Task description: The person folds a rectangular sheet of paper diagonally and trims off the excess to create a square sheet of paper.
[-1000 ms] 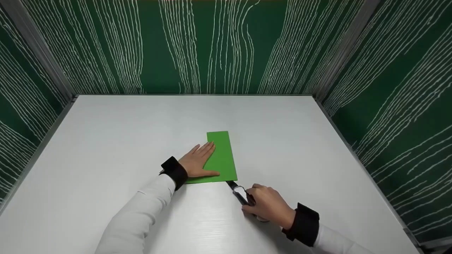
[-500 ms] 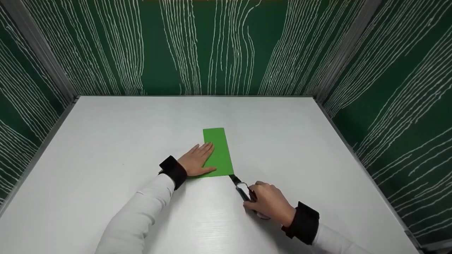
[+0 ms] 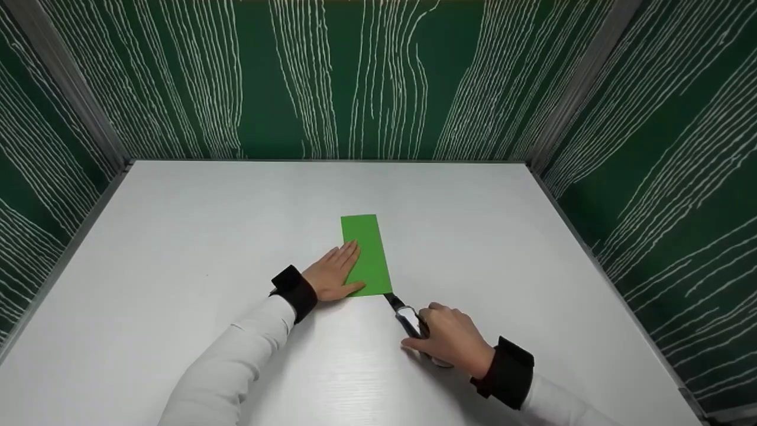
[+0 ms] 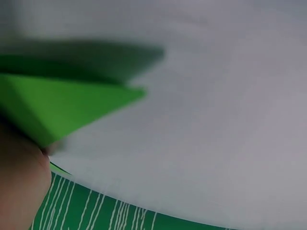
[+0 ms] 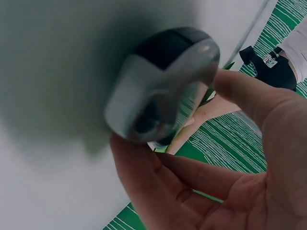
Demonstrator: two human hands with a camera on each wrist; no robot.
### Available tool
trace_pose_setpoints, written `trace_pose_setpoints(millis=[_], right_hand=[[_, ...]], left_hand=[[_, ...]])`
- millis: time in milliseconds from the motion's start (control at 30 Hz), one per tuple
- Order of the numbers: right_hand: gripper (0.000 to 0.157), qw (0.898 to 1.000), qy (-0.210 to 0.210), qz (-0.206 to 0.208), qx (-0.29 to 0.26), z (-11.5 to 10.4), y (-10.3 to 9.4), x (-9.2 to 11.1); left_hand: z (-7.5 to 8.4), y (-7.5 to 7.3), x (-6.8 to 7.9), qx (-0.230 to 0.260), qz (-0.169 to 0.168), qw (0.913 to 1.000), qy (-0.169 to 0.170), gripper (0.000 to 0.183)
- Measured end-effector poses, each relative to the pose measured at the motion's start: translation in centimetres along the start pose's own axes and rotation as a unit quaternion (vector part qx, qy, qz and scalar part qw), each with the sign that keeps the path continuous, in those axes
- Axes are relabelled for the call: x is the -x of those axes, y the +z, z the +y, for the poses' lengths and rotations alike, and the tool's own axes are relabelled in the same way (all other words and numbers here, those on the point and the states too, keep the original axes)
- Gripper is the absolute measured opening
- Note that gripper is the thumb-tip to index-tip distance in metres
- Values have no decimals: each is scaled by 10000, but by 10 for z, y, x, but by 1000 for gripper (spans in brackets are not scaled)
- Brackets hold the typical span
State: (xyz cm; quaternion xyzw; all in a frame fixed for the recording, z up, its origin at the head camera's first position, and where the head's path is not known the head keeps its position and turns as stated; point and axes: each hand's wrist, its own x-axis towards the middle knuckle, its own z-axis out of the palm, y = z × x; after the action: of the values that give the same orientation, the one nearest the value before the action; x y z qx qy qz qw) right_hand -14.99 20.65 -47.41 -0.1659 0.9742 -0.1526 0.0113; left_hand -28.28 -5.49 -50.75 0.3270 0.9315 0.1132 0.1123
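A narrow green sheet of paper (image 3: 371,254) lies on the white table in front of me. My left hand (image 3: 332,275) rests on its left part with the fingers spread straight. In the left wrist view, a pointed corner of the green paper (image 4: 67,103) stands a little above the table. My right hand (image 3: 454,334) holds a black-and-grey, plier-shaped hand tool (image 3: 407,322). Its dark tip is right at the paper's near right corner. In the right wrist view, the thumb and fingers reach round the tool's rounded grey body (image 5: 132,88); the tip is hidden there.
The white table (image 3: 225,213) stretches out on both sides of the paper. Dark green panels (image 3: 278,77) with wavy white lines stand at the back and sides, joined by grey metal posts (image 3: 582,89). Black bands (image 3: 507,371) circle both wrists.
The paper first slid up and left, away from me, then stayed nearly still. The tool's tip moved from under its near edge to its corner. The left hand's wrist shifted slightly rightward; the right thumb has straightened.
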Motion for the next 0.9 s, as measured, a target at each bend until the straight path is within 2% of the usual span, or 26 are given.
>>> trace_pose_setpoints(millis=[267,467,633,900], right_hand=[[36,9984,-124,265,493,-2,8,-1],[42,9971,-225,415,598,-5,11,-1],[42,9957,-126,542,742,-9,13,-1],[41,9951,-191,552,793,-13,15,-3]], left_hand=[[0,1,-1,-39,63,10000,39,80],[-6,6,-5,-106,23,9999,19,83],[-9,10,-8,-74,54,9999,69,85],[-10,10,-8,-72,72,9999,57,84]])
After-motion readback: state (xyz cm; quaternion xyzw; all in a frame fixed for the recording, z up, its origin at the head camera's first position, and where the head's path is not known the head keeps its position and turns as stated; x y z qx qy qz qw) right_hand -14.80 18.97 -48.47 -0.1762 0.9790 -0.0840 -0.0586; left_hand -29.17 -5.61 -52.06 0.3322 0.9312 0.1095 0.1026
